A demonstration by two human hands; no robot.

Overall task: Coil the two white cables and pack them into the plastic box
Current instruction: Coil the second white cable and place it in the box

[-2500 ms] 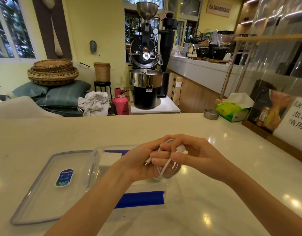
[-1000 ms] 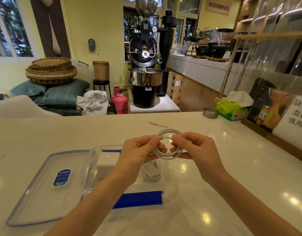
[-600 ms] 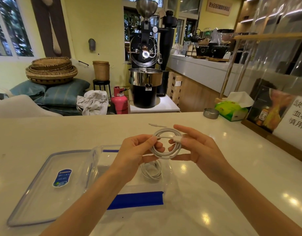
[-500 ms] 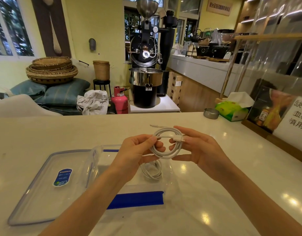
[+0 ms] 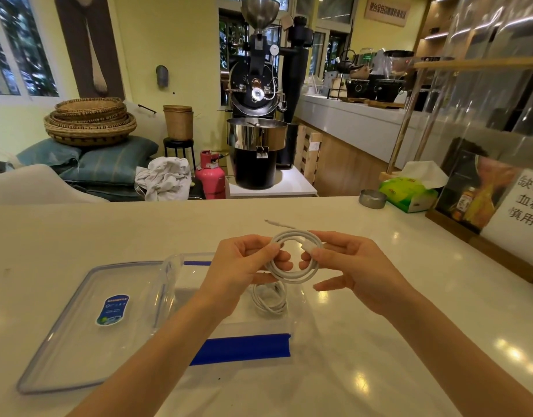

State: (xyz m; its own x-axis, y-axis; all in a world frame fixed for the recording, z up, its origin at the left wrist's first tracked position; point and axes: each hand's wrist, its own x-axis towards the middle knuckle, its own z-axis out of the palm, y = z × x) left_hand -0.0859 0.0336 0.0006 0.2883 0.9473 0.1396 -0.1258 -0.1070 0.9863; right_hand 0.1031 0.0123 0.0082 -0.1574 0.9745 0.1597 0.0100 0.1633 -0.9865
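- Head view: a coiled white cable [image 5: 294,256] is held up above the tabletop [image 5: 379,341], between both hands.
- The left hand [image 5: 244,266] pinches the coil's left side; the right hand [image 5: 346,266] presses the plug against its right side with thumb and forefinger, its other fingers spread.
- Moments earlier this cable was bunched in both fists; now it forms a neat ring, one loose end trailing toward the tabletop's far edge.
- The other coiled cable [image 5: 269,299] already lies inside the clear plastic box [image 5: 244,347], lid [image 5: 87,326] beside it.
- Judgement: tucking the end in, then packing, remains.
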